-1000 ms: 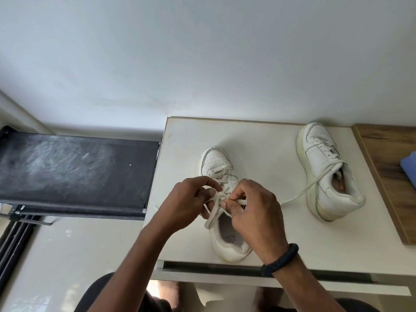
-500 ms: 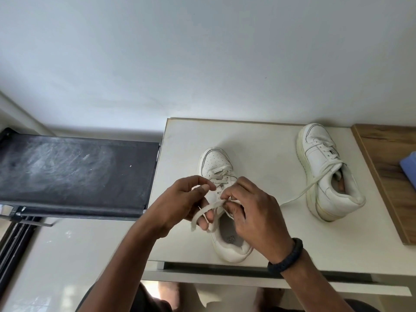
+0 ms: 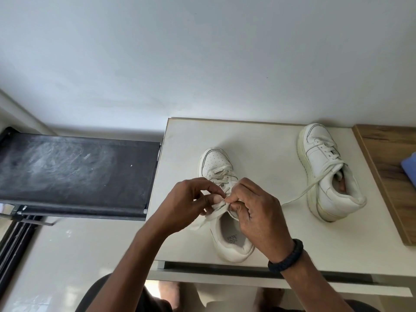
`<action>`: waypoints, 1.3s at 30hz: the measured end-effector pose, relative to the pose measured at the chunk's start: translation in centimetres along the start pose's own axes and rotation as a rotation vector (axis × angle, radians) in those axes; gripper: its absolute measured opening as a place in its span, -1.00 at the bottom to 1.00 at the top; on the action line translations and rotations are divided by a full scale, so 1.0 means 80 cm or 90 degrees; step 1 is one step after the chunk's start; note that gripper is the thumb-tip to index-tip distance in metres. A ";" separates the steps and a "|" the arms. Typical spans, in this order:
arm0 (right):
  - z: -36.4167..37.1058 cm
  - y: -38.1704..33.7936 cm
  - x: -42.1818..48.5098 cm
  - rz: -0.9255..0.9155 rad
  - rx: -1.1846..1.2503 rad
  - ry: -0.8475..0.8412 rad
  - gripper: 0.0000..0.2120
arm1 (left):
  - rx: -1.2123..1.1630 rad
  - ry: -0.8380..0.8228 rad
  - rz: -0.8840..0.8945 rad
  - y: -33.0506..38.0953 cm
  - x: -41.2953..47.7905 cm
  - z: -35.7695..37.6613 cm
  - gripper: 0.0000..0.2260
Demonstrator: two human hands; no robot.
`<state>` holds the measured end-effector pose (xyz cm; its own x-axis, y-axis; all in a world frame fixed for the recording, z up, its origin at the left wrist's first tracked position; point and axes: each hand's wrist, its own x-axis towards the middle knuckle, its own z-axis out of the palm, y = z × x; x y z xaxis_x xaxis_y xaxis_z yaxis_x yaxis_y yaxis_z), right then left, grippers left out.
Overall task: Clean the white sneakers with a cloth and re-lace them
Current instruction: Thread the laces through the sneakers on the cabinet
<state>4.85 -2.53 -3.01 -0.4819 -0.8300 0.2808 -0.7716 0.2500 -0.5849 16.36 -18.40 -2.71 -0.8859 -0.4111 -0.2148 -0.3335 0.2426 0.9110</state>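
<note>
Head view, left to right: dusty black platform (image 3: pixel 74 174); white table (image 3: pixel 258 136) bearing the near sneaker (image 3: pixel 213 161), toe away, printed insole showing in its opening. Left hand (image 3: pixel 186 203) and right hand (image 3: pixel 258 210), fingers curled, both pinch its lace (image 3: pixel 219 206) over the tongue. Further right, the second sneaker (image 3: pixel 326 172) is tipped sideways, loose lace end (image 3: pixel 308 188) trailing on the table, then a wooden board (image 3: pixel 391 154) with a blue cloth (image 3: pixel 409 170) at the frame edge.

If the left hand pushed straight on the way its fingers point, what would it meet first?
Likely the right hand: the left hand points across the near sneaker at its fingertips, both pinching the lace.
</note>
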 end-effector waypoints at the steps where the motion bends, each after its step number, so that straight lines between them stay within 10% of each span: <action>1: 0.000 0.000 0.000 0.000 0.004 0.001 -0.91 | -0.010 0.006 -0.004 0.001 0.000 0.001 -0.96; 30: -0.056 0.025 0.003 0.401 0.263 -0.109 -0.93 | -0.078 0.208 -0.250 -0.035 0.003 -0.042 -0.86; 39: -0.045 0.025 0.000 0.371 0.089 -0.128 -0.91 | 0.035 0.052 -0.004 -0.016 0.005 -0.019 -0.89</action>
<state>1.78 -0.23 -1.44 -0.7087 -0.6582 -0.2540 -0.3386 0.6332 -0.6960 16.93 -20.17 -3.41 -0.8558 -0.4817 -0.1886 -0.3577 0.2877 0.8884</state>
